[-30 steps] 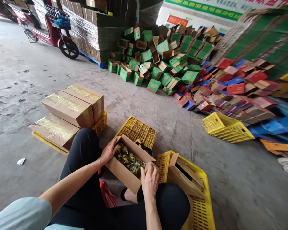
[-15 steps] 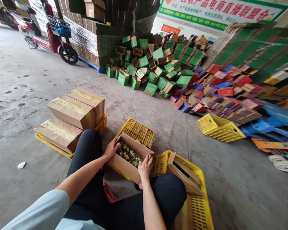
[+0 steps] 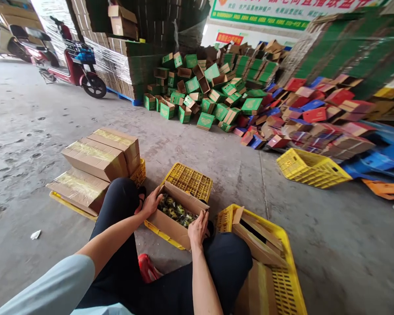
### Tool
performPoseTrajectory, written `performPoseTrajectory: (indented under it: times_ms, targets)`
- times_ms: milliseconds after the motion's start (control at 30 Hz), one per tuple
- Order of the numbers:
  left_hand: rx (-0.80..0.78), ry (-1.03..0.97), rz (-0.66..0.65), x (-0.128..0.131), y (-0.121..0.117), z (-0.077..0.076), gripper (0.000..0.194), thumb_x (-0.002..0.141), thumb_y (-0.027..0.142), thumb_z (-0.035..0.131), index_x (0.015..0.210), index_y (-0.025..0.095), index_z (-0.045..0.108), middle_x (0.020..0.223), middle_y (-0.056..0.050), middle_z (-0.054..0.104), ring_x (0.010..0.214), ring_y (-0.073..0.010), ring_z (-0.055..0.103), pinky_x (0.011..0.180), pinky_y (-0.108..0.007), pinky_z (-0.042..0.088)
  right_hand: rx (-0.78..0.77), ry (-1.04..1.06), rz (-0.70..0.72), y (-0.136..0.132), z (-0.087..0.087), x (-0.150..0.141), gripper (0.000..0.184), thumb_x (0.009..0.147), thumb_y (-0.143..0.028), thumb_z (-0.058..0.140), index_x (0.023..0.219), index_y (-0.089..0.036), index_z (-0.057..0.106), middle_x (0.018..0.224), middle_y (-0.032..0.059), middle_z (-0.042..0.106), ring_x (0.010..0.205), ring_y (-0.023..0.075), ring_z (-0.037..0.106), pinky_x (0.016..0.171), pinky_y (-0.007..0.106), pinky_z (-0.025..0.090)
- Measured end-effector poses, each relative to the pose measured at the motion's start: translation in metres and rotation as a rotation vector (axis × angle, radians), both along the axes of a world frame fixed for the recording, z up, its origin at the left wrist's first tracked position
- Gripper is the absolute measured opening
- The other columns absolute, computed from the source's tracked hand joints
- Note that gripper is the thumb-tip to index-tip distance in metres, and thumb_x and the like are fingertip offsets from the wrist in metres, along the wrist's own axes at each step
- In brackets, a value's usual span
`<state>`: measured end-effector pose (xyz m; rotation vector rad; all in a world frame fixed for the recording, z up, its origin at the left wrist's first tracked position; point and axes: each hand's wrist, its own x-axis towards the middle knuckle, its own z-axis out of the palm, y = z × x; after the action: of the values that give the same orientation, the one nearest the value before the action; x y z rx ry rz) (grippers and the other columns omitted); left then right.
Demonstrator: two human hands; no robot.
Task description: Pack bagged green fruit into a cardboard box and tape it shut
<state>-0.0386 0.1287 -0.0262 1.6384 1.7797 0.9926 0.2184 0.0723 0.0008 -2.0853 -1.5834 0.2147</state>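
An open cardboard box [image 3: 174, 228] lies between my legs on an upturned yellow crate [image 3: 189, 178]. Inside it are several dark green and yellow items [image 3: 176, 211] in clear plastic wrap; their kind I cannot make out. My left hand [image 3: 153, 202] grips the box's left end, its fingers over the edge. At the opposite end my right hand [image 3: 198, 227] is closed on the right edge, fingers close together. The long side flaps stand up, and my hands partly hide both ends.
Taped cartons [image 3: 93, 158] are stacked on a crate to my left. On my right, a yellow crate [image 3: 287, 245] holds more cardboard boxes. Farther off lie another yellow crate [image 3: 311, 168], heaped green boxes [image 3: 205, 120], red and blue boxes [image 3: 315, 114], and a parked red scooter [image 3: 74, 72].
My right hand's fingers have drawn together on the box's right edge. The left hand stays at its end. The whole view has shifted slightly, and a red shoe shows more fully below.
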Motion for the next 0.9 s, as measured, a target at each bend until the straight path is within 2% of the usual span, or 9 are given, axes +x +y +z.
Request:
performPoseTrajectory:
  times_ms: [167,300,367,433,500,600,733,833,900]
  targets:
    - [-0.033,0.056,-0.079,0.003,0.001,0.011,0.061,0.105,0.035,0.043,0.162,0.017,0.033,0.159,-0.018,0.049,0.147,-0.0290,0.048,0.117,-0.047,0.044,-0.047,-0.034,0.042,0.003,0.006,0.006,0.061,0.092,-0.014,0.035,0.147,0.007,0.047,0.163,0.0334,0.034,0.149,0.0395,0.039,0.120,0.050,0.035]
    - [-0.085,0.318,-0.214,-0.002,-0.004,0.033,0.068,0.099,0.027,0.052,0.162,0.013,0.031,0.167,-0.023,0.034,0.155,-0.0340,0.035,0.120,-0.053,0.039,-0.098,-0.160,0.068,-0.002,0.024,0.002,0.058,0.096,-0.021,0.037,0.148,-0.001,0.050,0.164,0.0304,0.032,0.150,0.0448,0.032,0.115,0.063,0.033]
    - [-0.062,0.476,-0.345,-0.006,-0.004,0.046,0.065,0.093,0.024,0.060,0.155,0.014,0.044,0.168,-0.023,0.031,0.157,-0.0395,0.028,0.122,-0.059,0.032,-0.083,-0.245,0.084,-0.006,0.037,0.000,0.051,0.098,-0.024,0.039,0.143,-0.008,0.058,0.159,0.0279,0.040,0.148,0.0447,0.034,0.114,0.064,0.033]
    - [-0.033,0.523,-0.546,-0.007,0.001,0.058,0.054,0.093,0.024,0.062,0.147,0.020,0.054,0.159,-0.019,0.047,0.151,-0.0356,0.041,0.123,-0.053,0.034,-0.107,-0.284,0.107,-0.008,0.053,0.000,0.044,0.101,-0.029,0.041,0.133,-0.012,0.066,0.145,0.0260,0.055,0.137,0.0414,0.048,0.110,0.057,0.039]
    - [-0.065,0.501,-0.726,-0.005,0.009,0.066,0.051,0.094,0.025,0.061,0.145,0.023,0.056,0.147,-0.015,0.061,0.139,-0.0304,0.056,0.119,-0.044,0.041,-0.218,-0.283,0.125,-0.007,0.069,0.003,0.043,0.103,-0.029,0.041,0.130,-0.011,0.068,0.128,0.0247,0.065,0.122,0.0367,0.060,0.105,0.049,0.045]
    - [-0.112,0.474,-0.917,0.007,0.025,0.069,0.058,0.093,0.030,0.064,0.150,0.024,0.052,0.149,-0.013,0.060,0.138,-0.0295,0.057,0.116,-0.040,0.042,-0.435,-0.250,0.198,0.004,0.087,0.009,0.045,0.104,-0.024,0.039,0.138,-0.008,0.062,0.129,0.0227,0.068,0.120,0.0322,0.065,0.105,0.042,0.048]
    - [-0.175,0.505,-0.994,0.025,0.035,0.063,0.086,0.088,0.040,0.074,0.162,0.024,0.034,0.160,-0.017,0.048,0.150,-0.0363,0.042,0.123,-0.055,0.028,-0.702,-0.129,0.391,0.030,0.092,0.005,0.061,0.098,-0.027,0.057,0.156,-0.014,0.046,0.159,0.0181,0.050,0.148,0.0284,0.046,0.119,0.037,0.037]
    - [-0.233,0.556,-0.993,0.035,0.034,0.056,0.104,0.080,0.045,0.082,0.165,0.027,0.026,0.161,-0.018,0.045,0.151,-0.0395,0.037,0.122,-0.064,0.021,-0.924,-0.103,0.435,0.044,0.077,-0.009,0.098,0.081,-0.033,0.079,0.165,-0.016,0.030,0.170,0.0230,0.027,0.156,0.0372,0.033,0.122,0.045,0.032]
    - [-0.259,0.591,-0.981,0.040,0.035,0.052,0.113,0.074,0.044,0.087,0.166,0.031,0.023,0.163,-0.017,0.042,0.151,-0.0403,0.035,0.120,-0.065,0.020,-0.961,-0.134,0.423,0.049,0.062,-0.018,0.105,0.078,-0.033,0.082,0.166,-0.016,0.027,0.171,0.0252,0.022,0.154,0.0414,0.033,0.121,0.050,0.031]
